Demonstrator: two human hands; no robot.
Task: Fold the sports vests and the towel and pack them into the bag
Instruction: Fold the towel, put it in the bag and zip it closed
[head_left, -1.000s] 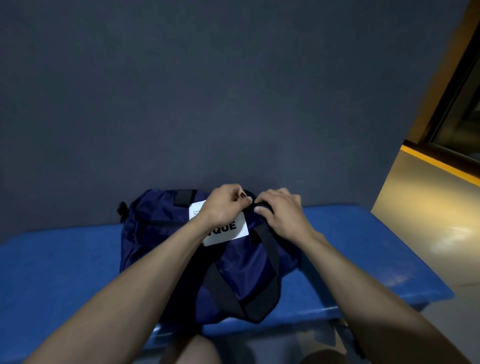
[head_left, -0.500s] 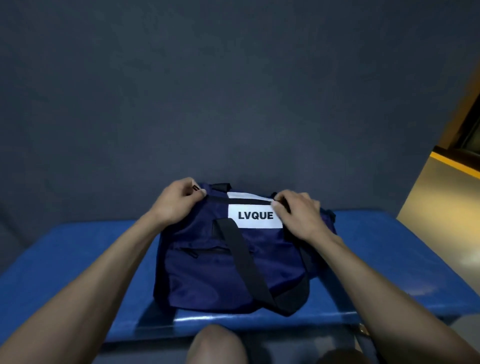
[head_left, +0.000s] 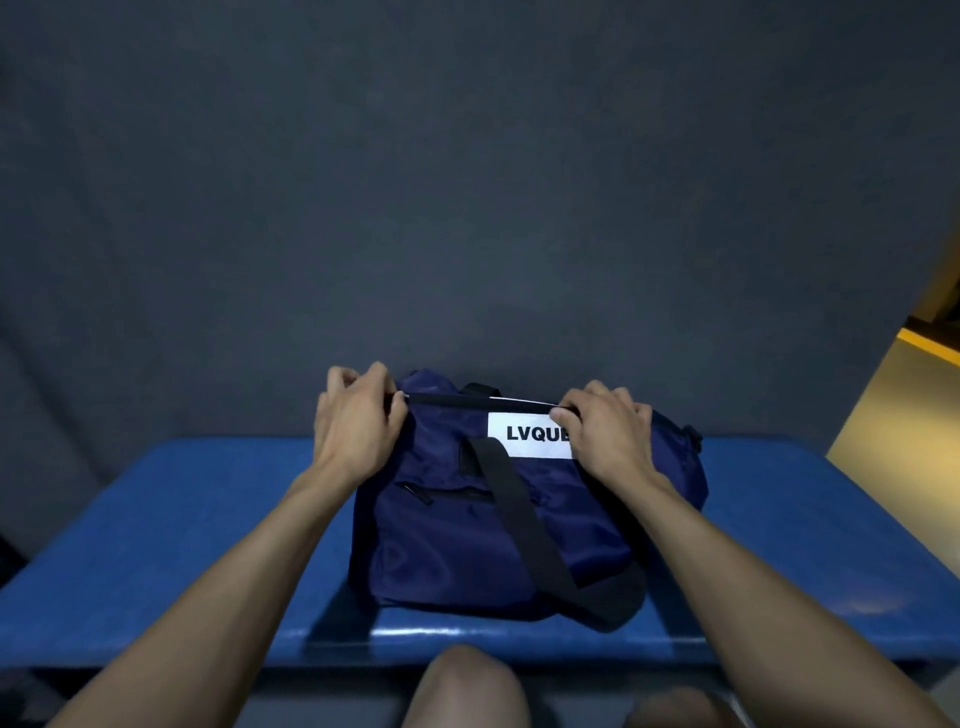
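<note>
Navy bag (head_left: 498, 530) on blue worktop (head_left: 208, 519), left hand (head_left: 358, 421) and right hand (head_left: 608, 436) fingers pinching its top ends, seemingly bracing the zip line.

White label (head_left: 530, 434) on navy bag (head_left: 467, 545), black letters "LVQU", rest covered by right hand (head_left: 608, 431)

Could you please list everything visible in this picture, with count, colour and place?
bag: one, navy, on the bench, centre
label: one, white with black letters, upper right of bag's near side
strap: one, black, draped down bag's front
bench: one, blue, across the foreground
wall: one, dark grey, behind the bench
left hand: one, pinching bag's top at left end
right hand: one, gripping bag's top edge over the label
knees: two, bottom edge
</note>
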